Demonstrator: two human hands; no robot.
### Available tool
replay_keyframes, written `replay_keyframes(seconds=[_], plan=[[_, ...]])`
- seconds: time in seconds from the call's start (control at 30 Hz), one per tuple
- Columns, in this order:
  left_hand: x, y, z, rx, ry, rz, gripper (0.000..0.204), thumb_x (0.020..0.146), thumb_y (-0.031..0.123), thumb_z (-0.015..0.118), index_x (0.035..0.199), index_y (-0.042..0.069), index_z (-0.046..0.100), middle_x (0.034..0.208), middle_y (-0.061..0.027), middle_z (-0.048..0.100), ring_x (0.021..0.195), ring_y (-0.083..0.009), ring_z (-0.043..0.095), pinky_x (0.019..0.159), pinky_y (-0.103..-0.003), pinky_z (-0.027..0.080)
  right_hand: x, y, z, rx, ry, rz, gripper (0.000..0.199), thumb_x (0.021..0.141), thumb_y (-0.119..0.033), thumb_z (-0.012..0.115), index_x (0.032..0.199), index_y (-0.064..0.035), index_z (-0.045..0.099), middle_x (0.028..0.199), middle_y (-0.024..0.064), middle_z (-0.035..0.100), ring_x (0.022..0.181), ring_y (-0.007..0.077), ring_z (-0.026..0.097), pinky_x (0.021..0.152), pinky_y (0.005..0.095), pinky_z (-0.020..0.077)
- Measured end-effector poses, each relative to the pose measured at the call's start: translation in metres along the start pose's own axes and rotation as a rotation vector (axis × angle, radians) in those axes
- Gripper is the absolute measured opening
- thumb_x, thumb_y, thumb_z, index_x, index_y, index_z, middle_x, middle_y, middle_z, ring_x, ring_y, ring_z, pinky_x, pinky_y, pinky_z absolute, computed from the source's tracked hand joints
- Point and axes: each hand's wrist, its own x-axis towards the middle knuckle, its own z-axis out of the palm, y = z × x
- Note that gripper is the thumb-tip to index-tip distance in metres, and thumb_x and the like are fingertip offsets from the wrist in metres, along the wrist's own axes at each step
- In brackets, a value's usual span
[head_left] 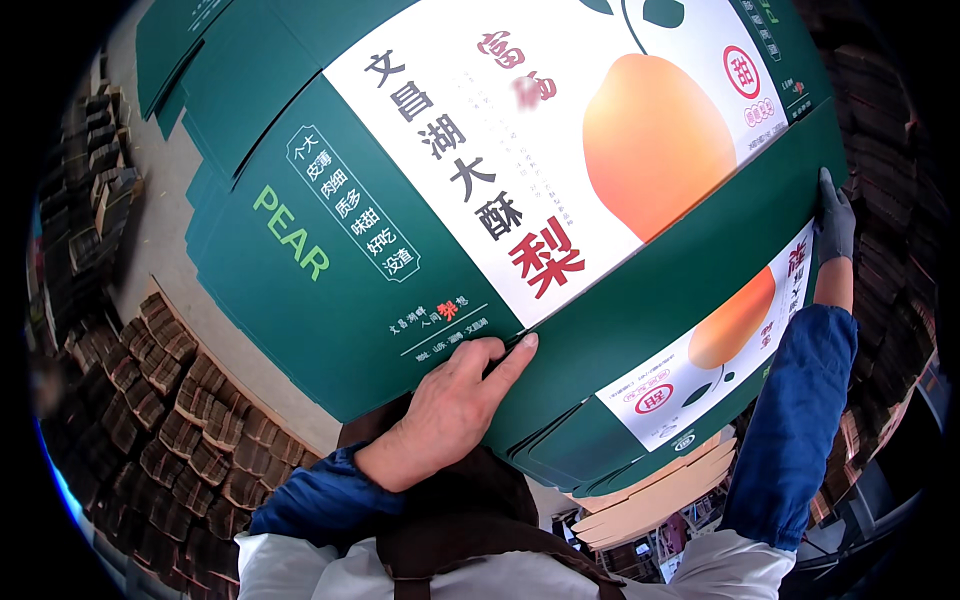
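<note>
A stack of flat, folded green cardboard cartons (560,390) spans the view in front of me. The top one has white panels printed with a large orange-yellow pear, and layered flap edges show along its left side and near end. My left hand (440,410), bare, is closed at the near edge, beside a gap between flaps. Its thumb presses on the green board near the white panel's corner, and the other fingers are folded. My right hand (836,222), in a grey glove, grips the right edge, thumb on top; its other fingers are mostly hidden.
Many stacked bundles of brown cardboard (190,420) stand on the left, with more dark stacks (890,200) on the right. A grey floor (160,225) shows at the left. Tan cardboard sheets (660,495) lie below the cartons' near end.
</note>
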Motion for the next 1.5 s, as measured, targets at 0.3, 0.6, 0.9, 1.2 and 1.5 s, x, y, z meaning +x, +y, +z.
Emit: replay_keyframes(seconds=[0.3, 0.6, 0.9, 1.2, 1.5], plan=[[0.003, 0.001, 0.0, 0.033, 0.057, 0.026, 0.058, 0.079, -0.003, 0.065, 0.136, 0.007, 0.054, 0.099, -0.0091, 0.051, 0.078, -0.0234, 0.06, 0.065, -0.033, 0.053, -0.005, -0.002, 0.009, 0.106, -0.018, -0.024, 0.056, 0.086, -0.037, 0.074, 0.124, 0.0028, 0.062, 0.105, 0.0014, 0.067, 0.089, 0.0083, 0.059, 0.077, 0.0209, 0.044], [0.008, 0.006, -0.004, 0.018, -0.01, 0.003, 0.056, 0.082, 0.0, 0.064, 0.136, 0.007, 0.052, 0.1, -0.0128, 0.052, 0.083, -0.0287, 0.06, 0.066, -0.038, 0.053, 0.015, 0.029, -0.006, 0.037, 0.073, -0.195, 0.054, 0.083, -0.04, 0.076, 0.114, 0.0021, 0.065, 0.094, 0.0031, 0.067, 0.073, 0.0084, 0.058, 0.062, 0.0223, 0.0446], [0.01, 0.012, -0.003, 0.065, -0.012, -0.027, 0.048, 0.086, 0.004, 0.063, 0.133, 0.007, 0.055, 0.099, -0.0124, 0.053, 0.082, -0.0275, 0.06, 0.066, -0.038, 0.054, -0.023, 0.0, -0.007, 0.022, 0.148, -0.142, 0.05, 0.083, -0.033, 0.075, 0.114, 0.0045, 0.063, 0.098, 0.0098, 0.07, 0.078, 0.0141, 0.064, 0.069, 0.0266, 0.0488], [0.011, 0.01, -0.006, 0.071, 0.007, 0.015, 0.047, 0.085, 0.003, 0.064, 0.131, 0.006, 0.056, 0.097, -0.0125, 0.054, 0.078, -0.0268, 0.06, 0.064, -0.036, 0.053, -0.027, 0.013, -0.008, -0.062, 0.181, -0.096, 0.051, 0.084, -0.034, 0.073, 0.113, 0.006, 0.063, 0.099, 0.0126, 0.07, 0.083, 0.0197, 0.066, 0.075, 0.0288, 0.05], [0.013, 0.015, -0.012, 0.033, -0.01, -0.018, 0.045, 0.083, 0.0, 0.065, 0.127, 0.004, 0.058, 0.094, -0.0138, 0.053, 0.077, -0.0293, 0.059, 0.065, -0.037, 0.051, -0.033, 0.013, -0.005, -0.005, 0.16, -0.073, 0.057, 0.083, -0.034, 0.074, 0.117, 0.0084, 0.06, 0.104, 0.0155, 0.069, 0.088, 0.0213, 0.067, 0.08, 0.0308, 0.0498]])
